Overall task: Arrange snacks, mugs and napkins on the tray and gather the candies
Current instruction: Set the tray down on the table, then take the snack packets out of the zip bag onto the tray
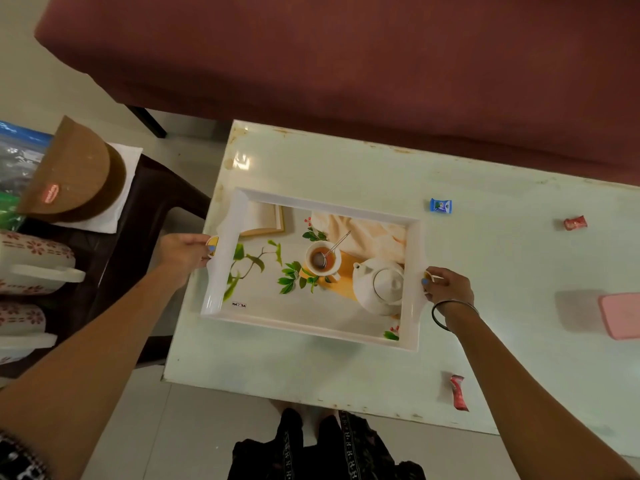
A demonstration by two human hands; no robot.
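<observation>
A white tray (412, 299) with a printed picture of a teapot and a cup lies on the pale table (346, 168); nothing stands in it. My left hand (185, 252) grips its left handle and my right hand (446, 285) grips its right handle. Three wrapped candies lie loose on the table: a blue candy (440, 205) beyond the tray's far right corner, a red candy (575, 223) further right, and a long red candy (459, 392) near the front edge. On the dark chair at the left lie two white floral mugs (34, 261) on their sides.
A brown snack packet (69, 171) rests on a white napkin (121, 192) on the dark chair (152, 202) left of the table. A pink lidded box (620, 315) sits at the table's right edge. A maroon sofa (346, 64) runs behind the table.
</observation>
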